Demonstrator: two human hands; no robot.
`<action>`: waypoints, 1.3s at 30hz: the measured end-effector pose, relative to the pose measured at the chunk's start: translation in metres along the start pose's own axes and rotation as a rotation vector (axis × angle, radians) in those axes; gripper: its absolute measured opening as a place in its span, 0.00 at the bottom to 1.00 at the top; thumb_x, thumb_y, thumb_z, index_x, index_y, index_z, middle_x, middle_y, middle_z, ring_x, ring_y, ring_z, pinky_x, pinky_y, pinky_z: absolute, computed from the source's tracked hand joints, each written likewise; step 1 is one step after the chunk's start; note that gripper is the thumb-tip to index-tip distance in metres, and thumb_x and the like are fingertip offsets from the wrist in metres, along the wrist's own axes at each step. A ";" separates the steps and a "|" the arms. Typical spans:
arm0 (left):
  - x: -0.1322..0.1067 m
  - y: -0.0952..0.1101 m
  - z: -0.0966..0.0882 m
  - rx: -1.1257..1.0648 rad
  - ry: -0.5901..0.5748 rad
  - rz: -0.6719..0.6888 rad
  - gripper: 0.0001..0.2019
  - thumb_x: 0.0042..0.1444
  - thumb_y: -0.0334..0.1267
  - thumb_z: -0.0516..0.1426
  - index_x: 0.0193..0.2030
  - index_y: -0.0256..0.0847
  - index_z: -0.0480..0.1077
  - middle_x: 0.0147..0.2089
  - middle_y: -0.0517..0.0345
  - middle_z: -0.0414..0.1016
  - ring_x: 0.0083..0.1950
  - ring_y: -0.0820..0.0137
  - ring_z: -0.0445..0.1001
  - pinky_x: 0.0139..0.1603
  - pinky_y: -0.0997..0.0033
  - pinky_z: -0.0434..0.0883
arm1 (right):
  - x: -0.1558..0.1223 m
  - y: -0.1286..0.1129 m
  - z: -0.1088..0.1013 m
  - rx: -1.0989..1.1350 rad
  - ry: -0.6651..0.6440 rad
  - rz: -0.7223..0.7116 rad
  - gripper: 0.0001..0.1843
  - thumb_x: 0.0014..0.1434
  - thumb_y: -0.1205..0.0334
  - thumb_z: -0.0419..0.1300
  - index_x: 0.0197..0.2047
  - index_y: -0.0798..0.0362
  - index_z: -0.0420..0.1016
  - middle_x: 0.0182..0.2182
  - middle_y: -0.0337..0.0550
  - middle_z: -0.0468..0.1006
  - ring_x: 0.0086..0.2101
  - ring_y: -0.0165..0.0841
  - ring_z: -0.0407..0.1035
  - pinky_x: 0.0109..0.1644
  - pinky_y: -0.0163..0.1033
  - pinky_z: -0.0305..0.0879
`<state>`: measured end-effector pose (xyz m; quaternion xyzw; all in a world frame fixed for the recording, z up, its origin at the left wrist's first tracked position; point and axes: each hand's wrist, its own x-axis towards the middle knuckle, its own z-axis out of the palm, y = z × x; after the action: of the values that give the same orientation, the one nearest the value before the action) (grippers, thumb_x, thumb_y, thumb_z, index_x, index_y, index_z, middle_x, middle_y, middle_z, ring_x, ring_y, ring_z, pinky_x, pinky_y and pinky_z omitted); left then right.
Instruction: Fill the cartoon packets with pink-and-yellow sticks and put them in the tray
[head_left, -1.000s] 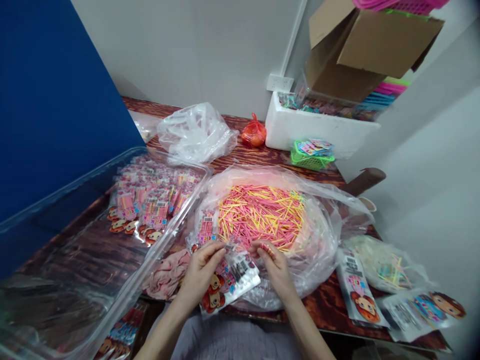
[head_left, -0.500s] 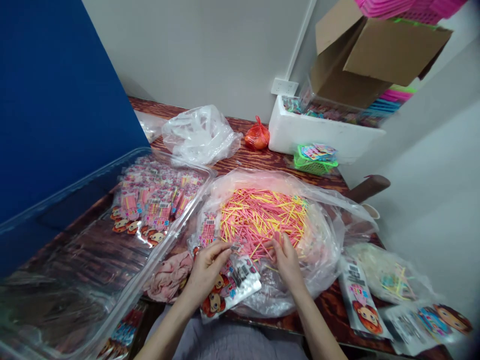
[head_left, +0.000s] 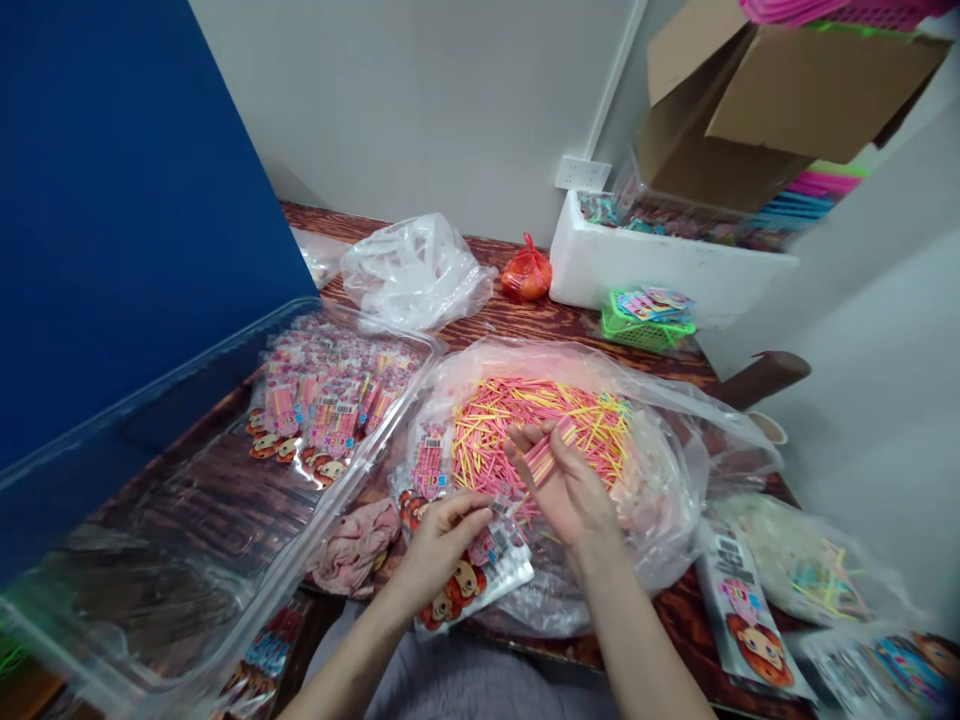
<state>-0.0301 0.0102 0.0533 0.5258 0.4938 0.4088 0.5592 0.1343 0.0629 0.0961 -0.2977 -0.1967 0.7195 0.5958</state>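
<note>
A large clear plastic bag (head_left: 675,510) lies opened out before me, with a heap of thin pink and yellow sticks (head_left: 487,425) in it. My right hand (head_left: 566,485) is turned palm up over the heap, with a small bunch of sticks (head_left: 551,455) held across its fingers. Lower left, my left hand (head_left: 448,535) pinches the top edge of a clear printed packet (head_left: 469,590) with cartoon faces. Other packets lie under it. A filled packet (head_left: 430,460) rests on the bag's left edge.
A clear plastic bin (head_left: 352,480) on the left holds filled packets (head_left: 330,400). Behind stand a crumpled bag (head_left: 420,270), a red bag (head_left: 526,272), a green basket (head_left: 645,325) and a white foam box (head_left: 667,265). A pink cloth (head_left: 360,545) lies beside my left wrist; printed packets (head_left: 750,620) lie right.
My right hand has turned palm up and come away from the heap with a bunch of sticks. My left hand keeps its pinch on the packet. The view has shifted slightly left.
</note>
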 end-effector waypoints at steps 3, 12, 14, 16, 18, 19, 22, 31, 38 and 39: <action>-0.001 -0.002 0.001 -0.068 -0.001 -0.032 0.11 0.56 0.43 0.58 0.38 0.39 0.78 0.37 0.56 0.78 0.40 0.67 0.73 0.43 0.71 0.68 | -0.003 0.012 0.005 -0.072 -0.006 -0.002 0.09 0.55 0.52 0.67 0.34 0.46 0.75 0.39 0.39 0.83 0.48 0.40 0.75 0.54 0.52 0.68; -0.001 0.002 0.004 -0.014 0.050 0.051 0.11 0.57 0.41 0.56 0.37 0.39 0.78 0.39 0.53 0.80 0.42 0.65 0.75 0.46 0.68 0.69 | -0.031 0.033 -0.002 -0.384 0.213 -0.125 0.14 0.56 0.48 0.64 0.33 0.52 0.76 0.37 0.48 0.84 0.45 0.43 0.75 0.53 0.52 0.67; 0.000 0.003 0.005 0.005 0.052 0.075 0.11 0.57 0.40 0.56 0.37 0.39 0.78 0.37 0.54 0.79 0.40 0.65 0.75 0.44 0.68 0.70 | -0.035 0.033 -0.002 -0.467 0.176 -0.079 0.14 0.56 0.48 0.63 0.34 0.52 0.77 0.40 0.49 0.83 0.48 0.43 0.73 0.56 0.51 0.65; 0.000 0.003 0.005 0.004 0.045 0.077 0.10 0.56 0.40 0.57 0.38 0.39 0.79 0.37 0.54 0.79 0.40 0.65 0.75 0.43 0.68 0.70 | -0.038 0.031 -0.002 -0.559 0.077 -0.019 0.14 0.57 0.48 0.63 0.38 0.51 0.78 0.47 0.48 0.81 0.53 0.42 0.70 0.60 0.50 0.62; 0.000 0.002 0.002 -0.022 0.029 0.054 0.10 0.56 0.39 0.58 0.39 0.39 0.78 0.39 0.53 0.80 0.42 0.65 0.76 0.45 0.68 0.71 | -0.041 0.027 -0.002 -0.661 -0.007 -0.003 0.16 0.58 0.49 0.63 0.46 0.48 0.77 0.54 0.46 0.76 0.57 0.41 0.66 0.62 0.49 0.58; 0.000 0.002 0.000 -0.039 0.026 0.041 0.10 0.55 0.39 0.58 0.40 0.39 0.78 0.40 0.52 0.80 0.43 0.65 0.76 0.46 0.68 0.71 | -0.042 0.025 -0.002 -0.705 -0.018 -0.027 0.19 0.58 0.50 0.63 0.51 0.46 0.74 0.57 0.44 0.73 0.58 0.40 0.65 0.63 0.49 0.58; 0.000 0.000 -0.005 -0.083 0.061 0.031 0.10 0.55 0.39 0.60 0.41 0.39 0.78 0.42 0.52 0.80 0.44 0.64 0.76 0.48 0.67 0.71 | -0.046 0.022 0.001 -0.799 0.046 -0.186 0.21 0.62 0.51 0.59 0.57 0.43 0.67 0.57 0.45 0.72 0.54 0.39 0.67 0.59 0.47 0.63; 0.014 0.008 -0.033 -0.100 0.198 0.067 0.12 0.56 0.44 0.59 0.42 0.39 0.77 0.41 0.55 0.80 0.44 0.65 0.76 0.48 0.68 0.72 | -0.039 0.039 0.030 -1.023 -0.142 -0.375 0.11 0.66 0.58 0.55 0.50 0.44 0.74 0.49 0.44 0.76 0.50 0.38 0.69 0.55 0.44 0.64; 0.060 -0.033 -0.059 0.198 0.526 0.126 0.15 0.59 0.47 0.53 0.41 0.38 0.74 0.38 0.55 0.77 0.41 0.65 0.75 0.44 0.67 0.71 | -0.021 0.034 -0.037 -1.146 0.025 -0.314 0.12 0.65 0.57 0.53 0.42 0.49 0.77 0.40 0.43 0.80 0.42 0.38 0.72 0.47 0.41 0.66; 0.066 -0.040 -0.060 0.240 0.574 0.127 0.15 0.59 0.45 0.53 0.42 0.38 0.74 0.40 0.53 0.77 0.43 0.64 0.74 0.47 0.65 0.71 | -0.014 0.031 -0.049 -1.235 0.052 -0.342 0.12 0.65 0.58 0.53 0.39 0.49 0.77 0.38 0.43 0.80 0.41 0.38 0.72 0.46 0.41 0.65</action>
<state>-0.0793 0.0811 0.0081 0.4812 0.6421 0.5134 0.3042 0.1459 0.0389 0.0423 -0.5679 -0.6051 0.3608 0.4256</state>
